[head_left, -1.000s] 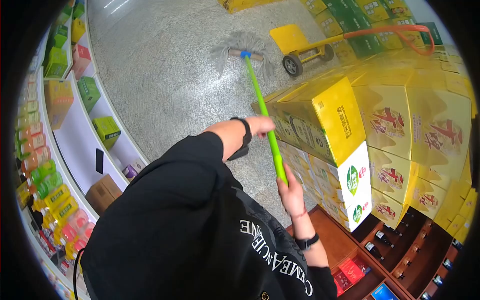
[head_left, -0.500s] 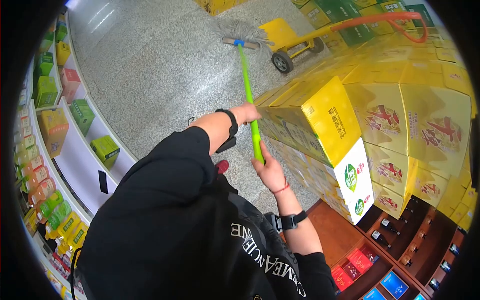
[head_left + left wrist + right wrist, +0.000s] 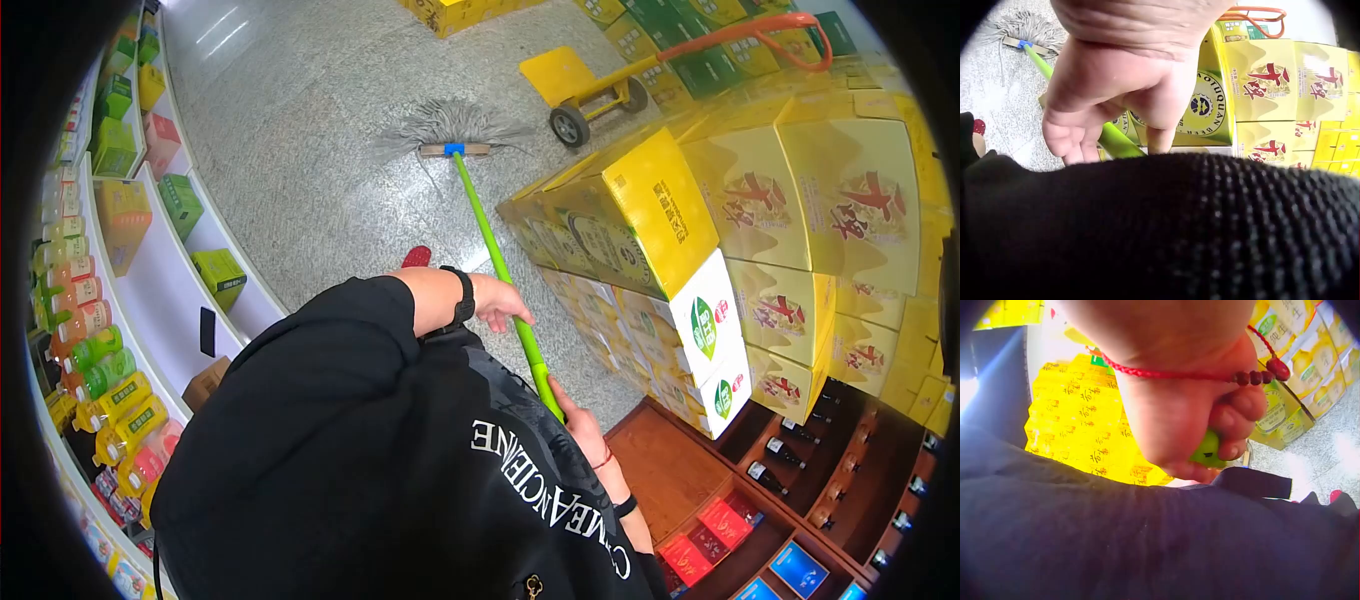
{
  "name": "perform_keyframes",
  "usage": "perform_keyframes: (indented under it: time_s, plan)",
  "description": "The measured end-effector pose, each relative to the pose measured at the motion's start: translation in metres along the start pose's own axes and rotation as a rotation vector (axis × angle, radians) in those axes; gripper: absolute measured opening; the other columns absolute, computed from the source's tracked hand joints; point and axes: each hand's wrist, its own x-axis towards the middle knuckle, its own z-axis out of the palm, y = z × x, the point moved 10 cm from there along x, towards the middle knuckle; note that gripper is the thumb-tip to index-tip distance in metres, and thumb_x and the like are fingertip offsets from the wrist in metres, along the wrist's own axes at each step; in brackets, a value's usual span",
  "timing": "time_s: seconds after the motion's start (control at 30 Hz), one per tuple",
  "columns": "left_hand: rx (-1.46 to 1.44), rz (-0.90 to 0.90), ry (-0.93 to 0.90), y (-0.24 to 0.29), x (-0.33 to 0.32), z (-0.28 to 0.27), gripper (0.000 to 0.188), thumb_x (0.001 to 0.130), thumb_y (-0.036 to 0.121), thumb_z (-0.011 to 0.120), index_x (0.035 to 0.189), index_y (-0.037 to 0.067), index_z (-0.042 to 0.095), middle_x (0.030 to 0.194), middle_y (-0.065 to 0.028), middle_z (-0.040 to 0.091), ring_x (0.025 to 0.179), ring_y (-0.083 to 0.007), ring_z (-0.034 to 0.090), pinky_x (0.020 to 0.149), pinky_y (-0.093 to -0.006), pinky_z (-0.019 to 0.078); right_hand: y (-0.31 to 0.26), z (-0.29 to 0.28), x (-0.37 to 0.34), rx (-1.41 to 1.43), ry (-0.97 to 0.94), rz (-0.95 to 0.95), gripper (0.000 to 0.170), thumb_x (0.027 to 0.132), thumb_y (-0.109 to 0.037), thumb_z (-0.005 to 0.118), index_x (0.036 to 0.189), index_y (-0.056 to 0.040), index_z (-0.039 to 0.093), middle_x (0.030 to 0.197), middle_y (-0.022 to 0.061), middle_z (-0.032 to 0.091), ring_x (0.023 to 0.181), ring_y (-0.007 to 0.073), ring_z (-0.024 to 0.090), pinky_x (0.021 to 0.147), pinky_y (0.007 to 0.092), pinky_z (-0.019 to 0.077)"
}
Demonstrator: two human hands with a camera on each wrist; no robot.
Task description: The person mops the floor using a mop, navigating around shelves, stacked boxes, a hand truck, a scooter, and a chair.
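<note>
A string mop with grey strands lies spread on the speckled floor, its head joined by a blue clip to a bright green handle. My left hand holds the handle partway down; in the left wrist view the green handle shows between its fingers and thumb. Lower, near the handle's end, my right hand grips it close to my body. The right wrist view shows curled fingers round the green end. Both hands are apart along the handle, which slants up and left to the mop head.
Stacked yellow cartons rise close on the right. Beyond them stands a yellow hand truck with an orange handle. White shelves with boxes and bottles curve along the left. A wooden rack is at lower right; a red shoe shows.
Over the last half second the mop head has come back toward me and a little left, away from the hand truck. Both hands have drawn back toward my body with the handle.
</note>
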Motion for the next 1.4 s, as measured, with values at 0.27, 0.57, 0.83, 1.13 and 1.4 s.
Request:
perform_keyframes:
  time_s: [0.27,0.57,0.83,1.13,1.4]
  plan:
    - [-0.158,0.197,0.392,0.015,0.010,-0.105,0.047,0.073,0.043,0.061,0.087,-0.002,0.059,0.074,-0.0166,0.058,0.058,-0.0231,0.059,0.048,-0.0327,0.0486,-0.047,-0.022,0.077,-0.110,0.041,-0.019,0.057,0.076,-0.016,0.058,0.128,-0.0077,0.036,0.093,0.0189,0.060,0.081,0.0209,0.060,0.076,0.0303,0.0439]
    - [-0.266,0.250,0.798,0.038,-0.055,-0.367,0.033,0.077,0.030,0.057,0.075,-0.003,0.060,0.063,-0.0118,0.057,0.054,-0.0222,0.057,0.048,-0.0334,0.0479,-0.182,-0.060,0.295,0.066,0.153,-0.114,0.058,0.073,-0.024,0.059,0.126,-0.0085,0.039,0.087,0.0250,0.058,0.082,0.0346,0.058,0.073,0.0357,0.0451]
    - [-0.101,0.194,0.773,0.047,-0.090,-0.448,0.039,0.075,0.033,0.058,0.080,-0.005,0.059,0.069,-0.0152,0.059,0.056,-0.0236,0.058,0.048,-0.0331,0.0481,-0.253,-0.077,0.335,0.022,0.174,-0.155,0.061,0.074,-0.023,0.058,0.128,-0.0067,0.034,0.098,0.0248,0.056,0.090,0.0323,0.057,0.078,0.0346,0.0432]
    - [-0.121,0.170,0.440,0.017,-0.070,-0.330,0.049,0.075,0.041,0.054,0.098,-0.002,0.058,0.079,-0.0172,0.061,0.065,-0.0257,0.061,0.052,-0.0342,0.0504,-0.203,-0.053,0.242,-0.037,-0.075,-0.022,0.062,0.074,-0.018,0.059,0.129,-0.0081,0.033,0.096,0.0220,0.056,0.090,0.0281,0.056,0.077,0.0312,0.0422]
    - [0.001,-0.012,0.081,0.003,-0.126,-0.185,0.084,0.070,0.060,0.052,0.123,-0.003,0.037,0.096,-0.0268,0.057,0.089,-0.0336,0.058,0.071,-0.0472,0.0443,-0.181,-0.063,0.123,-0.135,-0.202,-0.128,0.056,0.076,-0.016,0.058,0.127,-0.0119,0.038,0.089,0.0229,0.058,0.078,0.0347,0.059,0.068,0.0325,0.0461]
